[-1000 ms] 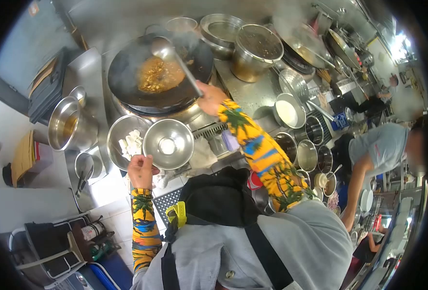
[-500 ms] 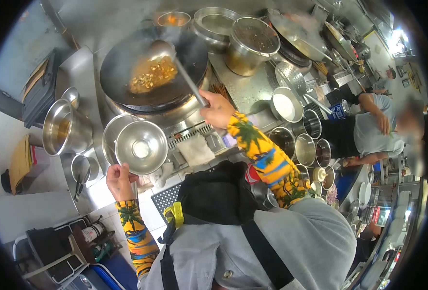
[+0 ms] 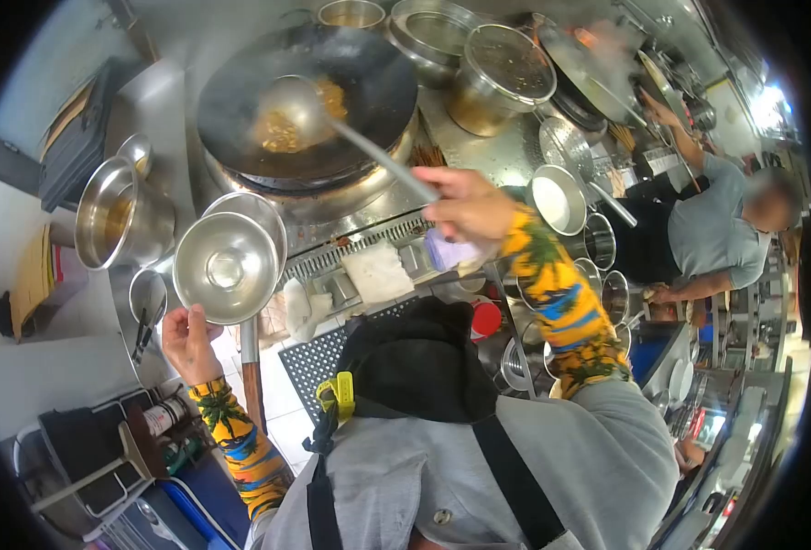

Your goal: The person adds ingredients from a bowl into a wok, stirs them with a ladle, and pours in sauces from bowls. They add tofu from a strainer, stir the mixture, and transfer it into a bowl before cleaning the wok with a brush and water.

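Note:
My right hand (image 3: 468, 206) is closed around the handle of a metal ladle (image 3: 383, 158). The ladle's round head lies in a large black wok (image 3: 218, 110), over chopped brown-orange food (image 3: 279, 135) that it partly hides. My left hand (image 3: 190, 341) pinches the rim of a shallow metal bowl (image 3: 227, 268), which is tilted and shows its bare inside. Behind that bowl is a second round metal vessel (image 3: 263, 215), partly covered. A wooden-ended handle (image 3: 252, 385) runs down below the bowl; what it belongs to is partly hidden.
On the left stand a deep metal pot (image 3: 121, 215) with brownish liquid and a small container (image 3: 149, 298) holding tongs. Large pots (image 3: 506, 69) and a white-filled pan (image 3: 557, 202) stand right of the wok. A co-worker (image 3: 717, 220) reaches toward another wok (image 3: 589, 78).
My left hand has moved left with the bowl, uncovering the wooden-ended handle. My right hand has shifted right, and the ladle head has moved down onto the food. The co-worker's arm now reaches out.

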### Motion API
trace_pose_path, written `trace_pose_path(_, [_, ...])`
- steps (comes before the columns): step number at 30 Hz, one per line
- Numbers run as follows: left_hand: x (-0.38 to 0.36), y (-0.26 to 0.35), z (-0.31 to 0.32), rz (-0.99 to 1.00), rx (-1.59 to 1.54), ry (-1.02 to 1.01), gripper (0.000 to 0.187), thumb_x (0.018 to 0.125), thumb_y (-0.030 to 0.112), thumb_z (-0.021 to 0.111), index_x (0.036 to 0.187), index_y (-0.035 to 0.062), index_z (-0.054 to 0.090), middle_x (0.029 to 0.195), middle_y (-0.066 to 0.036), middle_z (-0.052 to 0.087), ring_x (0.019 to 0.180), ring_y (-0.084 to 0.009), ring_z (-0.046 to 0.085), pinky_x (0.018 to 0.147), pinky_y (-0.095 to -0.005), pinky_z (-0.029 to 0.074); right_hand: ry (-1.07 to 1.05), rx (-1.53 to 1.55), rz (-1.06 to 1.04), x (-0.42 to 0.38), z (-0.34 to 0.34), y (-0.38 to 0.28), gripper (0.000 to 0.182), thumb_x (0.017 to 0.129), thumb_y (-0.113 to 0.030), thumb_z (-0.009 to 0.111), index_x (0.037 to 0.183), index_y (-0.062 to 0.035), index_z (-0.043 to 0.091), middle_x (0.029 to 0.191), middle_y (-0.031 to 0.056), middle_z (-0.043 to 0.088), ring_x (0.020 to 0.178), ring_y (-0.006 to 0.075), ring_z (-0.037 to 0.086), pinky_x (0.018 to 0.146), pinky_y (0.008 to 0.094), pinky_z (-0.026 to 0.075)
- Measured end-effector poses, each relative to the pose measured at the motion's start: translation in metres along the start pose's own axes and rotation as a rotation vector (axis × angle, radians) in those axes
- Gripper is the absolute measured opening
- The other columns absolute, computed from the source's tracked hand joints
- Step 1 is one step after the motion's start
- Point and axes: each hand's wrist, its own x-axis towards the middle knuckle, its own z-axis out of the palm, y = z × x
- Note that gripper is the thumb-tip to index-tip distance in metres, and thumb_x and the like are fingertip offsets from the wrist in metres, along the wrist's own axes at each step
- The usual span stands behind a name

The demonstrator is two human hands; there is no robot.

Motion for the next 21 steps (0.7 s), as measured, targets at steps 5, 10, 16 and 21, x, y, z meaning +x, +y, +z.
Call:
trace_pose_path(5, [0.007,0.003,-0.006,0.031,0.047,0.035,0.020,0.089,0.014,0.067,0.088,-0.0022,0.055,0.077,-0.004,0.059,0.060,-0.0092,0.057,0.054,-0.0250,0.054,0.206,-0.521,-0.067,0.021,-0.010,-0.001,0.063,0.086,-0.001,0.060,0.145,-0.0039,0.039,0.077,0.0027,0.058,0.058,0.0073,0.050,0.052,0.0243,0.043])
trace_pose_path(10, [0.014,0.011,-0.009,0.101,0.178,0.136,0.021,0.089,0.014,0.067,0.090,-0.0041,0.057,0.079,-0.006,0.060,0.060,-0.0108,0.058,0.054,-0.0247,0.054,0.145,-0.390,-0.128,0.007,0.039,0.009,0.065,0.086,-0.001,0.059,0.146,-0.0053,0.037,0.076,0.0013,0.058,0.060,0.0060,0.049,0.055,0.0227,0.042])
trace_pose_path(16, [0.011,-0.002,-0.039,0.040,0.051,0.197,0.019,0.089,0.013,0.068,0.092,-0.0029,0.059,0.082,-0.006,0.060,0.064,-0.0097,0.059,0.053,-0.0235,0.054,-0.051,0.068,-0.030,-0.015,0.001,0.006,0.067,0.085,0.000,0.060,0.146,0.0014,0.033,0.085,0.0038,0.059,0.060,0.0062,0.052,0.053,0.0208,0.043])
trace_pose_path(21, [0.007,0.016,-0.027,0.068,0.045,0.186,0.018,0.089,0.013,0.067,0.091,-0.0019,0.059,0.081,-0.005,0.060,0.064,-0.0087,0.058,0.053,-0.0230,0.054,0.233,-0.206,-0.125,0.040,-0.015,0.016,0.067,0.084,0.000,0.058,0.146,0.0016,0.033,0.078,0.0015,0.058,0.057,0.0064,0.051,0.052,0.0217,0.043])
